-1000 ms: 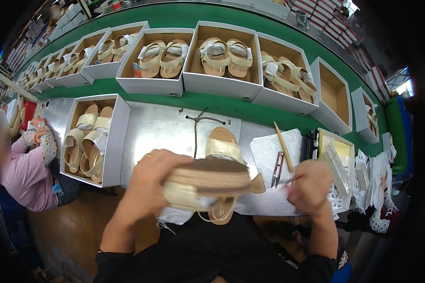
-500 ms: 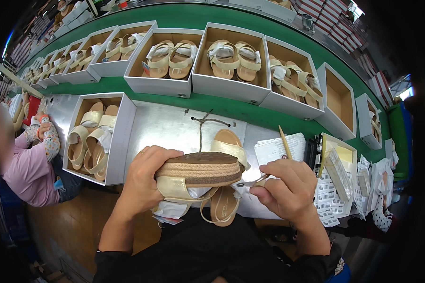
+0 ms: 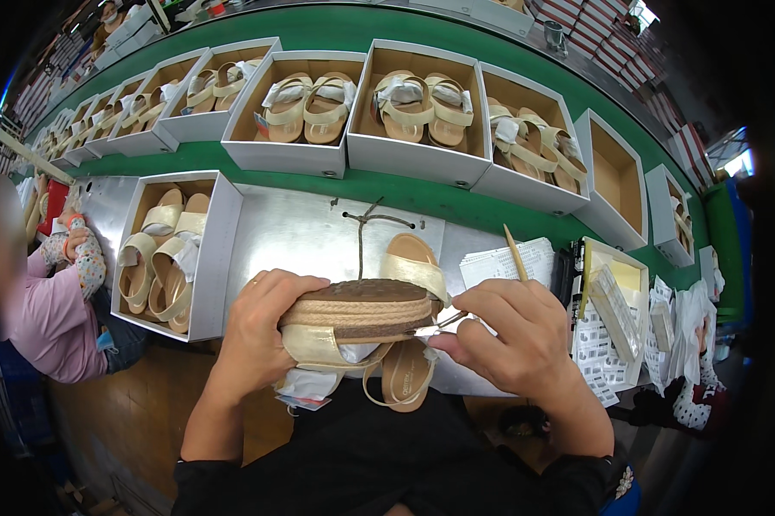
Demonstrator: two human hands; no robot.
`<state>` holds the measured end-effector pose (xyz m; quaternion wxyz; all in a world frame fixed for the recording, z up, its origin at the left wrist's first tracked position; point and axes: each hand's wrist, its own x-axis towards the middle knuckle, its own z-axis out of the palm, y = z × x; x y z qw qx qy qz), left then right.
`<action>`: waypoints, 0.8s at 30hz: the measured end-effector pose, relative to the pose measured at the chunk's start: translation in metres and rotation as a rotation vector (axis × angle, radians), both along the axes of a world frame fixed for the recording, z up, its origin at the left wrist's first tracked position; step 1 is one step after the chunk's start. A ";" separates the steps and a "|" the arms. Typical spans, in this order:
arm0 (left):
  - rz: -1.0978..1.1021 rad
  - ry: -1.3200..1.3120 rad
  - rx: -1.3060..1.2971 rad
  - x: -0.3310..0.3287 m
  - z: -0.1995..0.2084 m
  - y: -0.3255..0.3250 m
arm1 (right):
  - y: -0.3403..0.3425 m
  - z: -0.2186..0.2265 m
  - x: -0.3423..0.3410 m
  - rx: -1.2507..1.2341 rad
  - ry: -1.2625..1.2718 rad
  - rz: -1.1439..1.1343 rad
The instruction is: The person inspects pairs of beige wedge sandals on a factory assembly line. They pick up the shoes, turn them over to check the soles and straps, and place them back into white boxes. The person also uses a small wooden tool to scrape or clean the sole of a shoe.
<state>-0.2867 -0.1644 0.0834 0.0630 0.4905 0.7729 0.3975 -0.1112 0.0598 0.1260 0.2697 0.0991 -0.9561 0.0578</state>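
Observation:
My left hand (image 3: 263, 331) grips a sandal (image 3: 357, 311) turned on its side, with the dark sole up, a braided tan edge and a pale gold strap. White tissue and a tag hang below it. My right hand (image 3: 512, 335) pinches a slim, pointed metal tool (image 3: 446, 322), whose exact kind is hard to make out. Its tip is at the right end of the sandal's sole edge. Behind and below the held sandal lies a second gold sandal (image 3: 409, 374), partly covered by it. A wooden stick (image 3: 515, 251) lies on papers beyond my right hand.
An open white box (image 3: 214, 284) with gold sandals stands left on the metal table (image 3: 293, 224). Several sandal boxes line the green surface (image 3: 319, 179) beyond; one box (image 3: 618, 176) has no sandals. Papers (image 3: 525, 258) and a tray (image 3: 641, 284) lie right. A person (image 3: 56, 318) sits left.
My right hand has moved left, bringing the metal tool's tip against the sandal's sole edge. My left hand keeps its hold on the sandal. The whole view has shifted slightly.

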 end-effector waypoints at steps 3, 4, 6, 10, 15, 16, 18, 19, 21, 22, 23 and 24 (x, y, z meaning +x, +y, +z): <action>-0.011 -0.008 -0.020 -0.001 -0.001 -0.001 | 0.001 0.000 0.000 0.023 -0.025 0.040; -0.020 -0.007 -0.033 -0.001 0.000 0.000 | 0.001 -0.001 0.000 0.040 -0.044 0.051; 0.014 -0.105 -0.035 -0.001 -0.002 -0.001 | 0.011 -0.005 0.007 0.030 -0.022 0.020; 0.189 -0.663 0.131 -0.010 -0.033 -0.017 | 0.049 -0.044 0.032 -0.028 -0.035 -0.368; 0.474 -1.330 0.054 -0.020 -0.099 -0.025 | 0.041 -0.156 0.078 -0.224 -0.277 -0.623; 0.483 -1.421 0.088 -0.014 -0.118 -0.029 | 0.031 -0.162 0.080 -0.238 -0.296 -0.648; 0.310 -1.527 0.151 -0.002 -0.140 -0.028 | -0.005 -0.158 0.075 -0.856 -0.181 -0.671; 0.327 -1.546 0.195 0.012 -0.140 -0.021 | -0.024 -0.159 0.073 -1.171 -0.111 -0.667; 0.353 -1.630 0.258 0.034 -0.153 -0.011 | -0.052 -0.162 0.067 -1.600 -0.325 -0.599; 0.378 -1.658 0.236 0.046 -0.158 -0.008 | -0.060 -0.165 0.061 -1.627 -0.364 -0.460; 0.416 -1.612 0.284 0.057 -0.159 -0.003 | -0.070 -0.174 0.058 -1.770 -0.292 -0.464; 0.445 -1.569 0.328 0.064 -0.158 0.002 | -0.076 -0.181 0.056 -1.909 -0.204 -0.466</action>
